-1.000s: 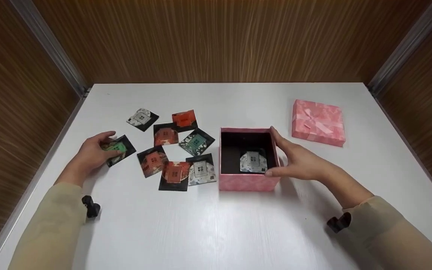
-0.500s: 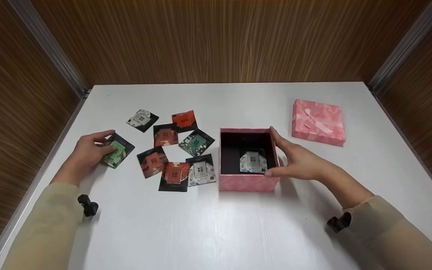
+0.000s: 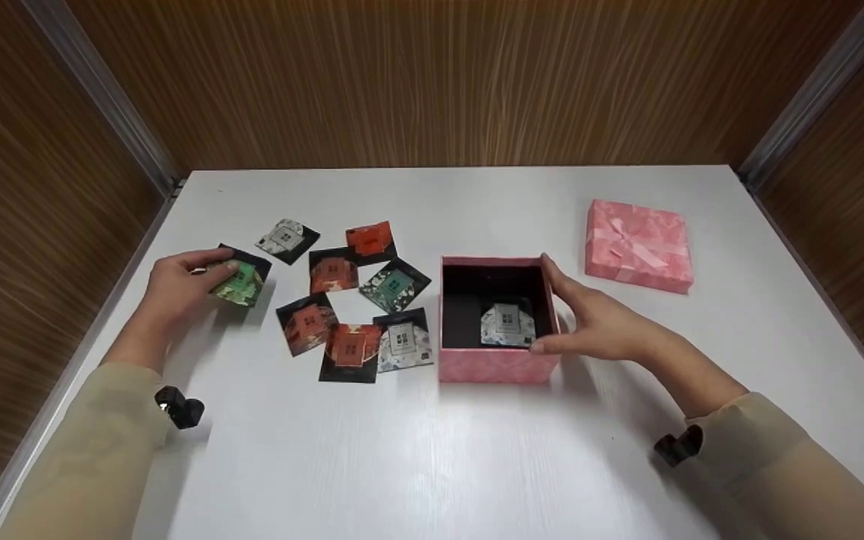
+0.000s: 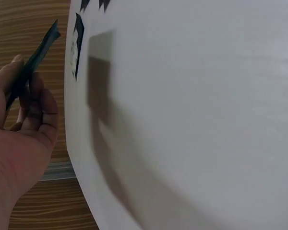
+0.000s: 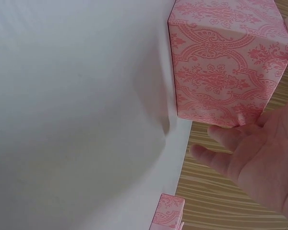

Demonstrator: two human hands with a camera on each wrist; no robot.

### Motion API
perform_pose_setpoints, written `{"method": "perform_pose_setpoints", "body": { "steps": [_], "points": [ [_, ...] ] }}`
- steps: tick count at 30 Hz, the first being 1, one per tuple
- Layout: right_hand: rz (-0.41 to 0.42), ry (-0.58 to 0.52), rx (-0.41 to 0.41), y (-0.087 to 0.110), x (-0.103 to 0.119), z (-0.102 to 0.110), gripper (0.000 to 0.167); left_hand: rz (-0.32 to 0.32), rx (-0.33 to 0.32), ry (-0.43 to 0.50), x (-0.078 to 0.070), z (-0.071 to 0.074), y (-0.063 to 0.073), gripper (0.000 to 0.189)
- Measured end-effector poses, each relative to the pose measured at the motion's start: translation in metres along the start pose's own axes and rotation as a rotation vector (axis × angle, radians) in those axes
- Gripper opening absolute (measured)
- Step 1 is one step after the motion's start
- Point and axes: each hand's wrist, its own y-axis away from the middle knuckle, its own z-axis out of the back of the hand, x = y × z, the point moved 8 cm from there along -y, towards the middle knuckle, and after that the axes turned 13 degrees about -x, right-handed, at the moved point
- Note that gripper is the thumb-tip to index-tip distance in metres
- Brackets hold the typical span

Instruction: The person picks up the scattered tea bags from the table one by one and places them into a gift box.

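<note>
In the head view my left hand (image 3: 181, 289) pinches a green and black square sachet (image 3: 241, 279) between thumb and fingers. It hangs above the table at the left, casting a shadow. Seen from the left wrist, the sachet (image 4: 36, 57) is nearly edge-on. My right hand (image 3: 601, 319) grips the right side of an uncovered pink gift box (image 3: 498, 366), thumb at the near corner and a finger at the far one. A white and black sachet (image 3: 508, 324) lies in the box's dark inside. In the right wrist view the fingers touch the box's patterned wall (image 5: 225, 72).
Several sachets lie between my left hand and the box: a white one (image 3: 287, 238) at the back, a green one (image 3: 394, 286), and red ones such as the front red sachet (image 3: 350, 349). The pink lid (image 3: 638, 245) with a ribbon bow sits at the back right.
My left hand has lifted the green sachet off the table and raised it slightly. The right hand and the box have stayed in place.
</note>
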Motion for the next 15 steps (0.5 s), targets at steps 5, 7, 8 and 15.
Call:
{"method": "perform_pose_setpoints", "body": {
  "steps": [5, 7, 8, 15],
  "points": [
    [0.015, 0.0, -0.009, 0.001, 0.0, 0.001, 0.132, 0.08, 0.018, 0.127, -0.015, -0.007, 0.005, 0.053],
    [0.016, -0.001, -0.01, 0.001, 0.001, 0.002, 0.132, 0.075, 0.035, 0.158, -0.023, -0.012, 0.008, 0.051],
    [0.017, -0.003, -0.011, 0.001, 0.001, 0.002, 0.132, 0.063, 0.043, 0.167, -0.027, -0.014, 0.009, 0.05],
    [0.013, -0.032, -0.002, 0.0, 0.003, 0.001, 0.132, -0.086, 0.061, 0.256, -0.061, -0.029, 0.021, 0.042]
  ]
}}
